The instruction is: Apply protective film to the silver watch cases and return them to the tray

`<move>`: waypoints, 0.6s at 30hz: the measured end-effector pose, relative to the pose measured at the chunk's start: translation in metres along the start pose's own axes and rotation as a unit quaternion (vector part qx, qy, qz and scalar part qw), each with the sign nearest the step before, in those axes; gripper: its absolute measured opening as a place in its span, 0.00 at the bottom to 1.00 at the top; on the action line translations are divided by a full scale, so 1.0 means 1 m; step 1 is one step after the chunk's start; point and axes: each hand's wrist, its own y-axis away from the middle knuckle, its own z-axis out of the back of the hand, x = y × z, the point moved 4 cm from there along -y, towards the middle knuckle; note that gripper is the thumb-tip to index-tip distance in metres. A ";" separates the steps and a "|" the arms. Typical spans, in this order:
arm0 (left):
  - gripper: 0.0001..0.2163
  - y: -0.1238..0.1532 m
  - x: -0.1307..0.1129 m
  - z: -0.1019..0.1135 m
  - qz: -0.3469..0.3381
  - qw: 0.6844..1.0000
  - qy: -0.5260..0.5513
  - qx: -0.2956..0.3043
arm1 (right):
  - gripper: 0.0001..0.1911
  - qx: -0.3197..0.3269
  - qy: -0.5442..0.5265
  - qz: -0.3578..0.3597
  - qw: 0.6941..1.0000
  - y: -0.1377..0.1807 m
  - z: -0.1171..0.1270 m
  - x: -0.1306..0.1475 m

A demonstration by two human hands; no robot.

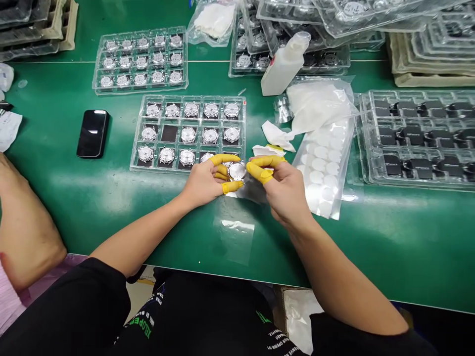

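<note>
Yellow finger cots cover fingertips on both hands. Between its thumb and fingers, my left hand point(208, 179) grips a round silver watch case point(236, 171), its flat face turned up. My right hand point(284, 185) is just to the right of the case, thumb and forefinger pinched together; whatever they hold, if anything, is too small to make out. Behind my left hand lies a clear plastic tray point(138, 165) of similar watch cases, with one compartment in its middle row showing only a black pad point(169, 133). A sheet of round white stickers point(319, 165) is beside my right hand.
A phone point(92, 133) lies left. Further back are another watch tray point(141, 89), a white bottle point(284, 66) and stacked trays point(371, 29). Crumpled white tissue point(277, 134) is near my right hand. A tray with black inserts point(419, 180) stands right. Another person's arm point(27, 222) rests at left.
</note>
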 end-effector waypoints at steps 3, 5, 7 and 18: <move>0.29 -0.001 0.001 -0.001 -0.006 1.000 0.019 -0.001 | 0.13 0.021 -0.037 -0.067 0.997 0.008 -0.012 -0.004; 0.29 -0.001 0.002 -0.001 -0.005 1.000 0.021 0.001 | 0.14 0.015 -0.041 -0.081 0.996 0.009 -0.012 -0.006; 0.28 -0.001 0.002 -0.001 -0.002 1.000 0.015 0.002 | 0.14 0.009 -0.032 -0.075 0.997 0.009 -0.010 -0.007; 0.27 0.000 0.003 0.001 -0.015 1.000 -0.015 0.002 | 0.16 0.011 0.036 -0.023 0.999 0.009 -0.008 -0.008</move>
